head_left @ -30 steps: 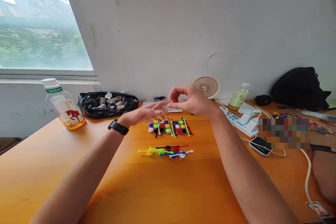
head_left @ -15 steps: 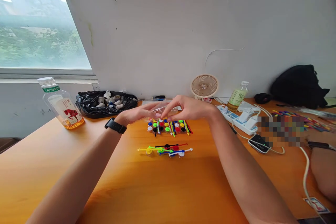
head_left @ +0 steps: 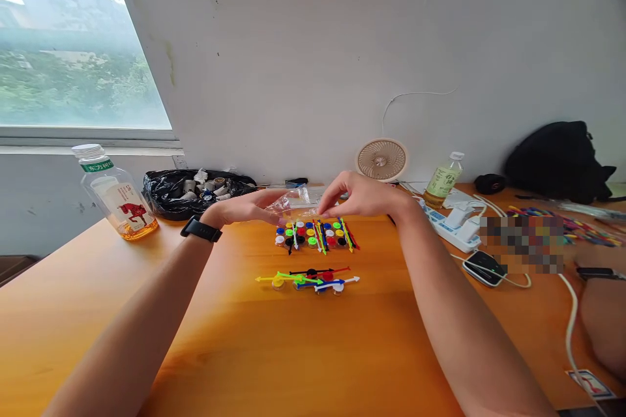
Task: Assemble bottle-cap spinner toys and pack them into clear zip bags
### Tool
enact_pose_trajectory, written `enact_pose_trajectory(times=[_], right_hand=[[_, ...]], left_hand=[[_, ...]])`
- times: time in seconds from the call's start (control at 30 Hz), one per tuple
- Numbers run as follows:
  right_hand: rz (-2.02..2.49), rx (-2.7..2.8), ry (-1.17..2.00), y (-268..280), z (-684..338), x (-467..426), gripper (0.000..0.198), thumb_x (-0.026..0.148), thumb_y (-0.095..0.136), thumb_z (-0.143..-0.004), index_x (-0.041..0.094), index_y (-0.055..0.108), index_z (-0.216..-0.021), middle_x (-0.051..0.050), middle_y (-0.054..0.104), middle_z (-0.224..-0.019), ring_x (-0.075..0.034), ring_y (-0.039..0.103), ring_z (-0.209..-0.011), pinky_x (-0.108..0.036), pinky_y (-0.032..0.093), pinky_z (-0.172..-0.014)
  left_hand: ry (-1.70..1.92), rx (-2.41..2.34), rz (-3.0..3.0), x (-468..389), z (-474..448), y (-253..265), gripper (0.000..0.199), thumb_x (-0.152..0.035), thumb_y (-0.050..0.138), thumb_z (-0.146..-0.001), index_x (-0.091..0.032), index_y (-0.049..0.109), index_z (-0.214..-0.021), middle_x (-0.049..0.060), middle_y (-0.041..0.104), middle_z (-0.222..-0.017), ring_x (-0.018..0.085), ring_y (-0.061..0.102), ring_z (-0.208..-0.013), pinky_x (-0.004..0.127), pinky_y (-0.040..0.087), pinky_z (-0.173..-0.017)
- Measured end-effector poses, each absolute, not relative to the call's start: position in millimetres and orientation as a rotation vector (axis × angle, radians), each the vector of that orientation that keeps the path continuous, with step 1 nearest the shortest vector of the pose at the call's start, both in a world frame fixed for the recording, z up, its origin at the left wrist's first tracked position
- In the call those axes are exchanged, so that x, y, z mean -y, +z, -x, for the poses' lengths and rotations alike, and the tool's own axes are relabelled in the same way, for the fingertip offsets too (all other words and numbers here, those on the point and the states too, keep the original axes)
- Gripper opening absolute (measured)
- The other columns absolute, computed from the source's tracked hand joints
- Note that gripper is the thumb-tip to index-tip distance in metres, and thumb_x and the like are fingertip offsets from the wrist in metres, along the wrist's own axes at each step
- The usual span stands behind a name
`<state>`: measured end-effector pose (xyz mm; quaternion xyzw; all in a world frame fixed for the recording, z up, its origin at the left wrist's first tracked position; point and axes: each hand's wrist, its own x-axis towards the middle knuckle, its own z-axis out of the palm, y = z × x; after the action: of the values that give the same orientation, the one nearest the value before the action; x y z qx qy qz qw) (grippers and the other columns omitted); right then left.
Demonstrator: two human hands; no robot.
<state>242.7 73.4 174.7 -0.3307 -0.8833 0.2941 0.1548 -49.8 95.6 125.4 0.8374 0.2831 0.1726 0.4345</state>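
and here are the hands, held apart with a clear plastic bag [head_left: 299, 203] stretched between them! the left hand [head_left: 243, 210] grips it at nine o'clock, the right hand [head_left: 359, 197] pinches its edge at three, thumb against finger. the bag sits mid-view, above the bench [head_left: 293, 352], its long axis running roughly nine to three; which way its mouth faces, i cannot tell.

over at nine, a black plastic bag [head_left: 159, 199] gapes open, packed with greyish pieces and crumpled white stuff. beyond it, a large bottle [head_left: 122, 201] leans in view, amber liquid low inside; at three, a smaller bottle [head_left: 441, 182] holds yellowish drink.

straight down at six, the far spinners [head_left: 312, 233] line up in rows, and nearer still lies a loose cluster: the yellow arrow [head_left: 267, 279] aims at nine, the white arrow [head_left: 349, 282] almost at three!
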Motion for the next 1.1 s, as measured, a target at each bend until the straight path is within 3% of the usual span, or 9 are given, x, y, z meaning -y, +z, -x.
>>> enact_pose_trajectory(times=[0.17, 0.33, 0.43, 0.53, 0.6, 0.8, 1.1], right_hand=[[0.963, 2.55, 0.854, 165.7, -240.4, -82.3, 0.022, 0.032, 0.079, -0.08, 0.017, 0.08, -0.096, -0.007, 0.08, -0.092, -0.02, 0.072, -0.087, -0.027, 0.054, -0.072], [1.182, 2.679, 0.658, 157.9, -225.1, -81.2, 0.014, 0.03, 0.079, -0.08, 0.017, 0.074, -0.08, -0.003, 0.076, -0.08, -0.016, 0.066, -0.07, -0.025, 0.045, -0.059], [1.182, 2.921, 0.752, 144.2, -202.6, -75.1, 0.011, 0.029, 0.078, -0.079, 0.019, 0.075, -0.077, -0.001, 0.076, -0.078, -0.015, 0.064, -0.066, -0.025, 0.04, -0.056], [1.123, 3.076, 0.806, 124.1, -174.1, -67.1, 0.022, 0.039, 0.085, -0.073, 0.02, 0.074, -0.074, 0.0, 0.074, -0.078, -0.015, 0.064, -0.068, -0.026, 0.039, -0.054], [1.166, 3.132, 0.76, 112.4, -158.1, -61.5, 0.024, 0.036, 0.088, -0.069, 0.02, 0.07, -0.07, 0.001, 0.072, -0.075, -0.015, 0.062, -0.067, -0.026, 0.038, -0.053], [1.223, 3.202, 0.568, 104.4, -145.3, -51.7, 0.013, 0.018, 0.075, -0.072, 0.019, 0.064, -0.064, -0.001, 0.069, -0.069, -0.016, 0.06, -0.06, -0.028, 0.035, -0.05], [0.945, 3.032, 0.865, 104.8, -156.0, -66.3, 0.003, 0.017, 0.07, -0.078, 0.019, 0.071, -0.075, -0.001, 0.073, -0.078, -0.014, 0.063, -0.067, -0.024, 0.042, -0.056]], left_hand=[[0.345, -0.888, -2.226, -103.8, 63.6, 122.7, 0.079, -0.048, 0.078, -0.084, -0.029, 0.05, -0.155, 0.007, 0.069, -0.139, 0.035, 0.059, -0.131, 0.038, 0.046, -0.105], [0.284, -1.245, -2.277, -108.8, 88.5, 120.7, 0.101, -0.062, 0.08, -0.074, -0.025, 0.043, -0.16, 0.013, 0.056, -0.154, 0.038, 0.053, -0.138, 0.041, 0.043, -0.11], [0.283, -1.339, -2.24, -111.8, 101.3, 117.6, 0.106, -0.063, 0.079, -0.072, -0.025, 0.038, -0.163, 0.012, 0.047, -0.162, 0.037, 0.048, -0.143, 0.04, 0.041, -0.113], [0.26, -1.365, -2.235, -114.3, 106.2, 114.7, 0.106, -0.062, 0.079, -0.072, -0.024, 0.038, -0.162, 0.011, 0.044, -0.165, 0.037, 0.046, -0.146, 0.038, 0.04, -0.115], [0.245, -1.36, -2.247, -115.6, 106.3, 113.8, 0.105, -0.061, 0.078, -0.072, -0.024, 0.038, -0.162, 0.011, 0.044, -0.165, 0.037, 0.045, -0.146, 0.038, 0.039, -0.115], [0.254, -1.336, -2.24, -117.4, 108.1, 115.7, 0.103, -0.058, 0.079, -0.073, -0.024, 0.04, -0.162, 0.012, 0.044, -0.165, 0.036, 0.047, -0.145, 0.039, 0.04, -0.115], [0.287, -1.276, -2.218, -113.2, 108.4, 116.7, 0.107, -0.053, 0.085, -0.068, -0.026, 0.04, -0.161, 0.009, 0.043, -0.165, 0.037, 0.042, -0.149, 0.041, 0.037, -0.12]])
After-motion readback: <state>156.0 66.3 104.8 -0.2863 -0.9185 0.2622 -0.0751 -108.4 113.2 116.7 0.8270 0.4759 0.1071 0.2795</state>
